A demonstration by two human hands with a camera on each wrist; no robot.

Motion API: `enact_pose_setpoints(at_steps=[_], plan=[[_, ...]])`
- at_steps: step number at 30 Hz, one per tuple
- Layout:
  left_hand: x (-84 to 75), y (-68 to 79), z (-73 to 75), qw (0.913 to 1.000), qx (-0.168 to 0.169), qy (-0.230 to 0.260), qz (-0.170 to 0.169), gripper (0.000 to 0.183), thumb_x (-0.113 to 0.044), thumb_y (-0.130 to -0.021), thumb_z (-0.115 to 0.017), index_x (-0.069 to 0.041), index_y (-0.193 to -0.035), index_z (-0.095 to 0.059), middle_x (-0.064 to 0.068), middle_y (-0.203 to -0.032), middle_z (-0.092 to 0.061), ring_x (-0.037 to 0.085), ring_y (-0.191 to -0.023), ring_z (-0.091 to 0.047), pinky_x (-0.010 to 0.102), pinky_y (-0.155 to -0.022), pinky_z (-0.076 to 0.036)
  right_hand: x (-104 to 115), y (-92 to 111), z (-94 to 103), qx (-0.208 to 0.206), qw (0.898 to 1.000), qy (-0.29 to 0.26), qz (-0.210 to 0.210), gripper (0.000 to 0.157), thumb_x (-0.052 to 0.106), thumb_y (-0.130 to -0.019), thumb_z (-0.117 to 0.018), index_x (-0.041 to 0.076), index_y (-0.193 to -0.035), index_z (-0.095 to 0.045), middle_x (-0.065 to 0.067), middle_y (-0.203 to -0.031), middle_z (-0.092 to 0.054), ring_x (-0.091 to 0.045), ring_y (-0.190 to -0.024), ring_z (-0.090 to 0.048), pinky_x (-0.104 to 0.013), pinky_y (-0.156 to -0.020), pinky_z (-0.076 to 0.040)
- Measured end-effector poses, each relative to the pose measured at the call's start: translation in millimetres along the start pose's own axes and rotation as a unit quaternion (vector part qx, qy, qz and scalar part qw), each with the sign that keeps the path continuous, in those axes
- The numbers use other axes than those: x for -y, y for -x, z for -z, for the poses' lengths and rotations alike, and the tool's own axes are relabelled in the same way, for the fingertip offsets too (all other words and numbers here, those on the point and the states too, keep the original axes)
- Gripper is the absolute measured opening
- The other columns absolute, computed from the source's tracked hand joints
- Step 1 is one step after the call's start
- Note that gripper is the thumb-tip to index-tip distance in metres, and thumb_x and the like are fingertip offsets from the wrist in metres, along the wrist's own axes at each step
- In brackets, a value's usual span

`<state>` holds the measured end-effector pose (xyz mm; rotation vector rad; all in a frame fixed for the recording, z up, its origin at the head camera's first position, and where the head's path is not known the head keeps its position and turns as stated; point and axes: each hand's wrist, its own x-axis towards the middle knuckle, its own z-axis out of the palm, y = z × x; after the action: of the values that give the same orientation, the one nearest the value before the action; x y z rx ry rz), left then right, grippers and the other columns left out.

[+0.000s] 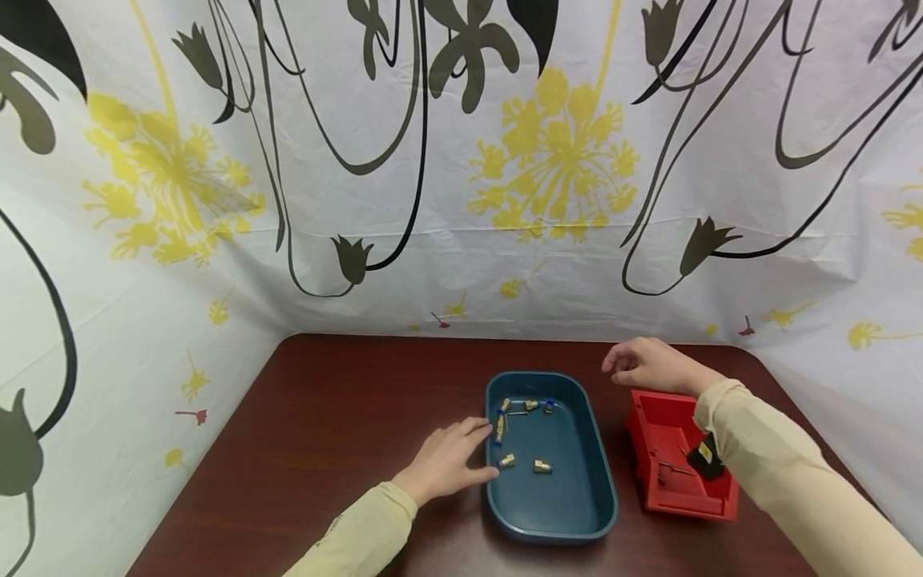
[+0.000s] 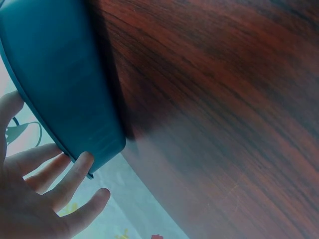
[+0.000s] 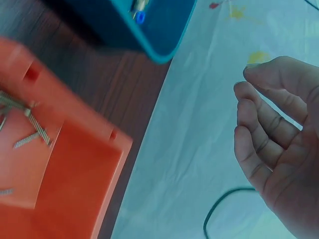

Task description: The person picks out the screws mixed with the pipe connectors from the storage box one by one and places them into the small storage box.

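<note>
My left hand (image 1: 450, 459) reaches to the left rim of a blue tray (image 1: 551, 505), its fingers spread and touching the edge. In the left wrist view, the fingertips (image 2: 84, 160) lie along the tray's outer rim. Inside the tray are several brass fittings (image 1: 542, 466), some with blue parts, mostly towards its left and far side. Over the far end of a red bin (image 1: 685, 503), my right hand (image 1: 652, 365) hovers with loosely bent fingers. The right wrist view shows nothing between the thumb and fingers (image 3: 246, 114).
Within the red bin lie several screws (image 3: 37, 127) and a black object with a yellow label (image 1: 705, 457), partly covered by the right sleeve. Both containers stand on a dark wooden table (image 1: 346, 417). A floral white cloth (image 1: 461, 200) hangs behind it.
</note>
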<state>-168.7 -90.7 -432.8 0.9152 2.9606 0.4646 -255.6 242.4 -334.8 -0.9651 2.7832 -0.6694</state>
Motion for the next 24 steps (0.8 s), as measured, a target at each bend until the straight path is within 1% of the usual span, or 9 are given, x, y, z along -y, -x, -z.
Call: enact_pose_setpoints(at_steps=[3,9,15,19,24], plan=[[0.2,0.0,0.0,1.0000,-0.001,-0.001,-0.001,0.064,-0.050,-0.080,-0.056,-0.011,-0.130,-0.045,0.003,-0.129,-0.042,0.019,-0.112,-0.044,0.040,-0.085,-0.038,7,-9,-6.1,0.005,1.000,-0.012,0.010,0.011,0.007,-0.080,-0.062,0.013,-0.089,-0.063,0.007,-0.072,-0.057,-0.009,-0.066,-0.054,-0.030,-0.062,-0.045],[1.2,0.1,-1.0,1.0000,-0.003,-0.002,-0.001,0.064,-0.050,-0.080,-0.056,-0.011,-0.130,-0.045,0.003,-0.129,-0.042,0.018,-0.112,-0.044,0.040,-0.085,-0.038,22,-26,-22.4,0.022,0.998,-0.042,0.029,0.011,0.005,-0.081,-0.059,0.009,-0.091,-0.063,0.000,-0.075,-0.059,-0.012,-0.067,-0.054,-0.030,-0.061,-0.045],[1.9,0.0,-1.9,1.0000,-0.004,0.001,-0.004,0.064,-0.049,-0.080,-0.057,-0.010,-0.130,-0.046,0.003,-0.129,-0.042,0.018,-0.112,-0.044,0.039,-0.083,-0.039,34,-41,-40.8,0.036,0.997,-0.047,0.042,0.012,0.007,-0.083,-0.058,0.011,-0.093,-0.063,0.005,-0.077,-0.057,-0.010,-0.068,-0.054,-0.029,-0.061,-0.044],[1.9,-0.1,-1.8,1.0000,-0.004,0.002,-0.002,0.065,-0.050,-0.080,-0.057,-0.010,-0.130,-0.046,0.003,-0.129,-0.042,0.018,-0.112,-0.044,0.039,-0.083,-0.039,39,-50,-52.9,0.040,0.997,-0.048,0.048,0.012,0.008,-0.083,-0.058,0.010,-0.094,-0.063,0.005,-0.075,-0.057,-0.009,-0.066,-0.053,-0.029,-0.061,-0.044],[2.2,-0.1,-1.7,1.0000,-0.008,0.004,-0.004,0.064,-0.049,-0.080,-0.057,-0.010,-0.129,-0.046,0.004,-0.128,-0.043,0.018,-0.111,-0.045,0.040,-0.083,-0.040,41,-58,-66.5,0.049,0.996,-0.056,0.049,0.013,0.006,-0.084,-0.057,0.008,-0.095,-0.063,-0.001,-0.075,-0.059,-0.011,-0.064,-0.053,-0.028,-0.060,-0.044]])
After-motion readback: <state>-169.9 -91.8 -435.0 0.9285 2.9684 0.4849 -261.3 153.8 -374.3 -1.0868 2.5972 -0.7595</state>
